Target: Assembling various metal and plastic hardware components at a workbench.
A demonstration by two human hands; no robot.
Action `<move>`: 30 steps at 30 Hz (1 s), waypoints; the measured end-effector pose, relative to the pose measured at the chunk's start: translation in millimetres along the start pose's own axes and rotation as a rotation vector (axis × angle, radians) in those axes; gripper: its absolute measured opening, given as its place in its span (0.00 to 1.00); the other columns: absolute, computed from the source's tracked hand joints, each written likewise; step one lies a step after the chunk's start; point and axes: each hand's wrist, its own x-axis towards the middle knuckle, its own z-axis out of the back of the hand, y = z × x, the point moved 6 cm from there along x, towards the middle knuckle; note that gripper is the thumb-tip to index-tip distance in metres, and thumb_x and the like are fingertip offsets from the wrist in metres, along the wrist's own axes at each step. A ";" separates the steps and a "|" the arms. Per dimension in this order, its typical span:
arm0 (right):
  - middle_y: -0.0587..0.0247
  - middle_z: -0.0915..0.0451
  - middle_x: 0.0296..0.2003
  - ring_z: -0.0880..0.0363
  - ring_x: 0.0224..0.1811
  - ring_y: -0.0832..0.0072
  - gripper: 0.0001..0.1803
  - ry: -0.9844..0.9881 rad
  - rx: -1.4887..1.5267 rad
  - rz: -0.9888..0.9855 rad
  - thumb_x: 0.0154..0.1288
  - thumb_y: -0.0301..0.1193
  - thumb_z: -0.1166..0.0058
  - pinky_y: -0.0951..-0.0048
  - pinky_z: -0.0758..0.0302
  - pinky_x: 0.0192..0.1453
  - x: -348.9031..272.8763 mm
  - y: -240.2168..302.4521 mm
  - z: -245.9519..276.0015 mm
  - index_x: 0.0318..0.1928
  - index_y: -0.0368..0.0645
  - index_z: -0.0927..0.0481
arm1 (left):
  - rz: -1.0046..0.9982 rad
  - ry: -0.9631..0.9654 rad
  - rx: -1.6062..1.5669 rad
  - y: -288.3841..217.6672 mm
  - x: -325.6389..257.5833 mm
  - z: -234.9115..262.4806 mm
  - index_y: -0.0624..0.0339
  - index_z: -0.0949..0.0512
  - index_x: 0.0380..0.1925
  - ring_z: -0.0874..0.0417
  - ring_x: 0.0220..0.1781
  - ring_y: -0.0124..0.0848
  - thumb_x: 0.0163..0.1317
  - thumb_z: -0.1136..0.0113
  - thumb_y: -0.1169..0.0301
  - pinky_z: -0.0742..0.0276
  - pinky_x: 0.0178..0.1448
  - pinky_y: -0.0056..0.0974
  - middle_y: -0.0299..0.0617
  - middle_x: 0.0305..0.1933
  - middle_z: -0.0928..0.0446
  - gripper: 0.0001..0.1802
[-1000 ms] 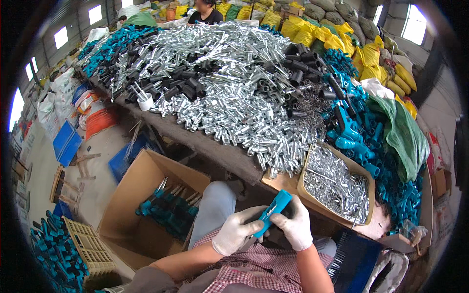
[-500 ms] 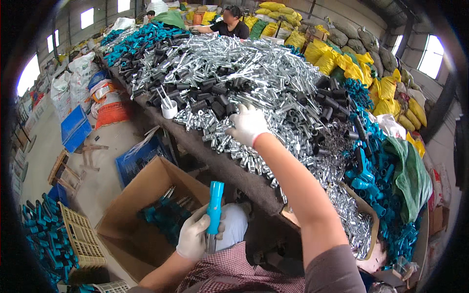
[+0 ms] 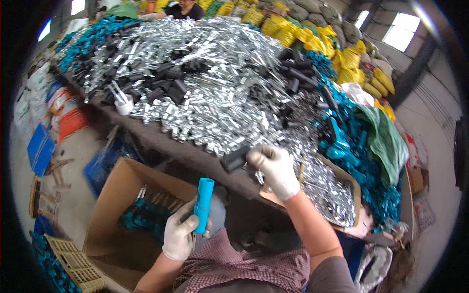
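Note:
Gloved in white, my left hand [image 3: 181, 231] is closed round a teal plastic tube [image 3: 204, 202] that stands nearly upright, with a metal piece showing below it. My right hand [image 3: 275, 169], also in a white glove, pinches a short black tube [image 3: 236, 158] over the table's near edge. Behind it spreads a big heap of shiny metal parts [image 3: 210, 102]. More black tubes [image 3: 168, 80] lie among them. The lower part of the teal tube is hidden by my left fingers.
A cardboard box [image 3: 110, 207] with teal parts stands below on the left, near a yellow crate [image 3: 73, 261]. On the table are a white cup [image 3: 124, 106] of metal rods, a tray [image 3: 359, 195] of small metal parts and teal pieces [image 3: 337, 139]. A person [image 3: 184, 10] is at the far side.
My right hand has come back from the heap toward me and now holds a black tube. The left hand still grips the teal tube. The whole view has shifted.

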 end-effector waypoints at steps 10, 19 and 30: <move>0.67 0.20 0.20 0.28 0.22 0.83 0.14 -0.374 -0.313 -0.092 0.57 0.35 0.34 0.76 0.29 0.28 -152.9 -35.9 68.3 0.27 0.34 0.17 | 0.206 0.472 0.525 62.3 -25.6 -69.2 0.73 0.24 0.55 0.22 0.32 0.25 0.64 0.43 0.71 0.22 0.39 0.32 0.40 0.37 0.21 0.22; 0.56 0.18 0.48 0.22 0.45 0.71 0.31 -0.391 0.316 -0.105 0.67 0.47 0.43 0.68 0.25 0.51 -221.6 -90.5 107.1 0.60 0.34 0.25 | 0.409 0.587 0.387 92.1 -46.9 -112.3 0.78 0.30 0.59 0.18 0.37 0.31 0.67 0.46 0.65 0.19 0.40 0.33 0.49 0.42 0.20 0.27; 0.58 0.26 0.52 0.25 0.54 0.68 0.56 -0.378 0.618 -0.018 0.51 0.53 0.29 0.62 0.25 0.60 -242.0 -121.3 115.0 0.72 0.37 0.42 | 0.712 0.563 0.132 139.1 -58.0 -152.0 0.76 0.40 0.67 0.18 0.41 0.32 0.72 0.47 0.63 0.18 0.40 0.34 0.52 0.50 0.23 0.32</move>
